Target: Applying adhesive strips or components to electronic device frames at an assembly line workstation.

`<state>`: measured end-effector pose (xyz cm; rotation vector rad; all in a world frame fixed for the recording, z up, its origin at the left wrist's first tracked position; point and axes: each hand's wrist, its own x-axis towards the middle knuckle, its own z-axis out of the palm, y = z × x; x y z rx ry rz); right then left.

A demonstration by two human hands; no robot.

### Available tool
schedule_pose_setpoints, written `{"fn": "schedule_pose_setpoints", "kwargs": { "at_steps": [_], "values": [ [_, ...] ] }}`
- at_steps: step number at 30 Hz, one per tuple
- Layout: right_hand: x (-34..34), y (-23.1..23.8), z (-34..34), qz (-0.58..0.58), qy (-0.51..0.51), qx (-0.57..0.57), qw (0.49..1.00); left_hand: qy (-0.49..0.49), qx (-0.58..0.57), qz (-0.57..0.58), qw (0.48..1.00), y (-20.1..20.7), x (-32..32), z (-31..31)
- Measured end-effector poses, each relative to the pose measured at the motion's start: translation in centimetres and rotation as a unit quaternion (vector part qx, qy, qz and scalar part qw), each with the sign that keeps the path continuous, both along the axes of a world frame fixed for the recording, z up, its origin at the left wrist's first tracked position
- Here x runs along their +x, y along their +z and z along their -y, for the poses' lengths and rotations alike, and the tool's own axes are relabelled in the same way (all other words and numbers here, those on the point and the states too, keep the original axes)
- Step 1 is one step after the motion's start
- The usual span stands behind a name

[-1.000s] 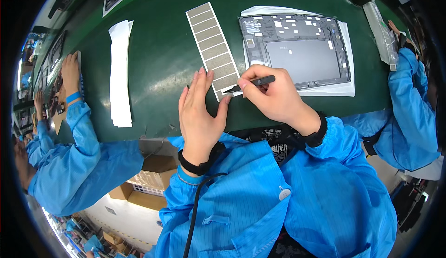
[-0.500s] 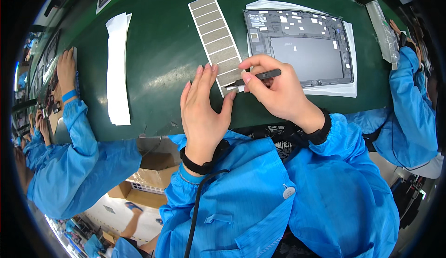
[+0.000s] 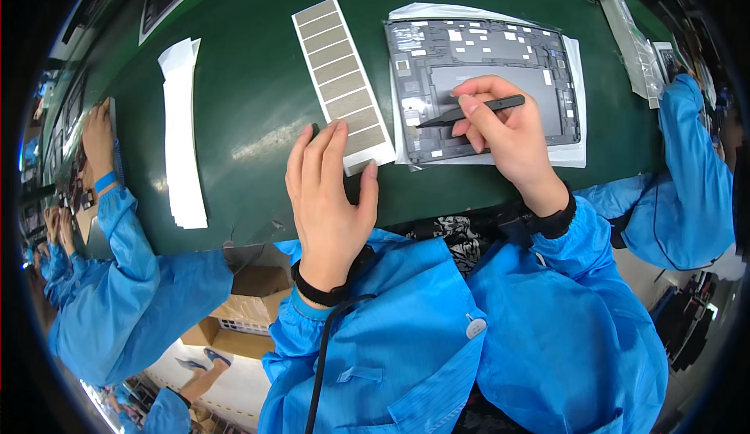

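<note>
My right hand [image 3: 500, 125] grips black tweezers [image 3: 473, 111] between thumb and fingers. Their tip points left, over the lower left corner of a dark grey tablet housing [image 3: 437, 110], which is dotted with small white pieces. Whether the tip pinches anything is too small to tell. My left hand [image 3: 332, 200] lies open, fingers stretched, its fingertips at the near left edge of a long white sheet [image 3: 370, 157] bearing a column of grey stickers [image 3: 344, 84]. The sheet's nearest strip is bare white. Under the housing lies a white wrapper [image 3: 576, 98].
A stack of white paper strips [image 3: 181, 137] lies to the left on the green table [image 3: 250, 82]. A clear plastic-covered strip [image 3: 631, 47] is at the far right. Co-workers in blue sleeves [image 3: 129, 215] sit on both sides. A cardboard box [image 3: 250, 301] stands below the table.
My right hand with the tweezers has moved right, from the sheet's near end to the housing. The grey sticker on the nearest strip is gone from the sheet. My left hand remains by the sheet.
</note>
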<state>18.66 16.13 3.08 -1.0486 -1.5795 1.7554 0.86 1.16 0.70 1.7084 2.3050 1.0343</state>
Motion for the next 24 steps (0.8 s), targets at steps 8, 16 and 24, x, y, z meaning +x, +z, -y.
{"fn": "schedule_pose_setpoints", "kwargs": {
  "at_steps": [8, 16, 24],
  "values": [
    [0.3, -0.7, -0.5, -0.014, 0.007, -0.007, 1.000, -0.063, -0.017, -0.006, 0.998, 0.5, 1.5, -0.6],
    [0.4, -1.1, -1.1, -0.034, 0.020, -0.019, 0.999, -0.088, 0.010, 0.002, 0.996, 1.3, 3.0, -1.8],
    [0.4, -0.9, -1.3, -0.024, 0.026, -0.032, 0.999, -0.106, -0.028, -0.067, 0.992, 1.3, 5.2, -2.1]
  ]
}}
